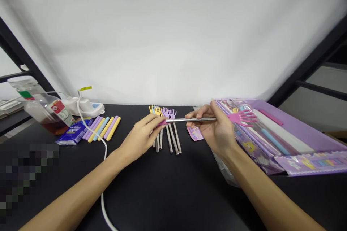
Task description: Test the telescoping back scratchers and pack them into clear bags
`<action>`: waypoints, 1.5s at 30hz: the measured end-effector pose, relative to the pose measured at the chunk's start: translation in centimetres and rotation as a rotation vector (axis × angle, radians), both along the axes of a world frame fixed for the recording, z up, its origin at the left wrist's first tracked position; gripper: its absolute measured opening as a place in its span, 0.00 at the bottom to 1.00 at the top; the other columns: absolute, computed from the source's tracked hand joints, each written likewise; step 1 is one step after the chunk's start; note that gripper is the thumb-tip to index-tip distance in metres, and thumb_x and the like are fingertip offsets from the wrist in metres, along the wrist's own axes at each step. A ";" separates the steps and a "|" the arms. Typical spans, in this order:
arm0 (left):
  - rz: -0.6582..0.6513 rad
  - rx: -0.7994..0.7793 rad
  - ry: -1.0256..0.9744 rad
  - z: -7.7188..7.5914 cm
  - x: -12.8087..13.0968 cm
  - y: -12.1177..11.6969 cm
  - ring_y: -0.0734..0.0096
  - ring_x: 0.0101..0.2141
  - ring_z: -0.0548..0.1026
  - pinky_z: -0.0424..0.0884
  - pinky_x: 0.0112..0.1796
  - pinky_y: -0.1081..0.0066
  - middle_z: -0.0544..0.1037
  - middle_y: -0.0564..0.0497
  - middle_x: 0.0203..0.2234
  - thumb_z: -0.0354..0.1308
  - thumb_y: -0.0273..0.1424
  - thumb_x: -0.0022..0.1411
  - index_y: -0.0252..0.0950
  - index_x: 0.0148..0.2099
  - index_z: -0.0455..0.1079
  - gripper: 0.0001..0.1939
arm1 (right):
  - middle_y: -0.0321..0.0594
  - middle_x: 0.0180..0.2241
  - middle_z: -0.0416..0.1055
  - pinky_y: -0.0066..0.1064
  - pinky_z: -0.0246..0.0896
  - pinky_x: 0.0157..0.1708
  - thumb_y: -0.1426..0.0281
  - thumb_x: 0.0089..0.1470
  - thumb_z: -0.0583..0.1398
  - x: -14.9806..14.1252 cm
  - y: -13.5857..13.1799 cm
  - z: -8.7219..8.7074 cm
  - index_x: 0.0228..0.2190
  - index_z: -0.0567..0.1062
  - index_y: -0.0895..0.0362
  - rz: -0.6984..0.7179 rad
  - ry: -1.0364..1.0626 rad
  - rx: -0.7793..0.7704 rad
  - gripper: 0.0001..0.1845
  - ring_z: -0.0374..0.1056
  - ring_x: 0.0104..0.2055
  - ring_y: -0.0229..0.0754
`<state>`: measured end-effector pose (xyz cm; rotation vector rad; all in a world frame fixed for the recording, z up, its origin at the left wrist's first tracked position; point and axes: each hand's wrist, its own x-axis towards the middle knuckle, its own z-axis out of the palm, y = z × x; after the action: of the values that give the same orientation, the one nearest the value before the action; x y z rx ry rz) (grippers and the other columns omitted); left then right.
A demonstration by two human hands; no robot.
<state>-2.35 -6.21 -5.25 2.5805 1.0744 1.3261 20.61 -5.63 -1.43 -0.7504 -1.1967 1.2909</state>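
Both my hands hold one telescopic metal rod level above the black table. A pink hand-shaped claw tips its right end. My right hand is closed round the rod near the claw. My left hand pinches the rod's pink grip end. Just behind and under them lie several more metal rods with yellow and purple hand-shaped tips, side by side on the table.
A purple packaging tray with white and blue sticks sits at right. Pastel sleeves lie at left, near a blue tissue pack, a plastic bottle and a white power strip with cable. A small pink card lies mid-table.
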 end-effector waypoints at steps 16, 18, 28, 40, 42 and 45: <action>-0.052 0.143 0.049 -0.1 -0.4 0.0 0.68 0.43 0.79 0.77 0.44 0.67 0.80 0.47 0.45 0.54 0.25 0.70 0.39 0.57 0.70 0.15 | 0.43 0.26 0.76 0.37 0.66 0.32 0.54 0.60 0.57 0.6 0.3 0.0 0.18 0.68 0.55 0.003 0.049 -0.035 0.25 0.69 0.24 0.41; -0.059 0.174 0.081 -0.1 0.0 -0.1 0.68 0.42 0.79 0.77 0.41 0.68 0.80 0.46 0.45 0.53 0.26 0.70 0.39 0.56 0.69 0.14 | 0.42 0.26 0.76 0.36 0.65 0.32 0.54 0.60 0.56 0.4 0.1 -0.1 0.18 0.67 0.55 0.052 0.038 -0.034 0.25 0.68 0.25 0.41; -0.057 0.080 0.082 1.1 0.4 -0.6 0.73 0.33 0.77 0.72 0.35 0.73 0.80 0.49 0.38 0.54 0.30 0.71 0.37 0.50 0.72 0.09 | 0.36 0.25 0.64 0.30 0.57 0.23 0.51 0.58 0.58 -0.5 -0.2 -0.4 0.25 0.73 0.55 0.113 -0.099 0.027 0.21 0.59 0.23 0.36; 0.059 0.108 0.168 0.5 -2.6 1.1 0.73 0.30 0.76 0.69 0.34 0.73 0.80 0.51 0.34 0.54 0.34 0.71 0.38 0.50 0.72 0.10 | 0.37 0.18 0.72 0.30 0.62 0.24 0.60 0.50 0.69 4.9 1.0 1.5 0.24 0.79 0.56 -0.106 -0.695 0.257 0.13 0.67 0.22 0.38; 0.033 0.164 0.206 0.5 -2.6 1.1 0.73 0.30 0.75 0.68 0.32 0.73 0.79 0.50 0.33 0.53 0.33 0.72 0.36 0.51 0.73 0.11 | 0.37 0.18 0.72 0.30 0.61 0.22 0.58 0.54 0.66 5.2 0.6 1.8 0.23 0.79 0.55 -0.023 -0.763 0.258 0.15 0.66 0.20 0.38; 0.044 0.227 0.279 0.7 -2.4 0.8 0.74 0.27 0.73 0.64 0.27 0.73 0.77 0.50 0.30 0.51 0.32 0.73 0.35 0.50 0.73 0.11 | 0.37 0.20 0.73 0.30 0.61 0.21 0.58 0.57 0.63 5.7 0.2 2.0 0.25 0.79 0.54 0.080 -0.847 0.217 0.15 0.67 0.19 0.38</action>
<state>-4.77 -5.38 -4.54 2.9978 1.0784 1.1839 26.29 -5.41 0.56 -1.1433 -2.0172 0.8825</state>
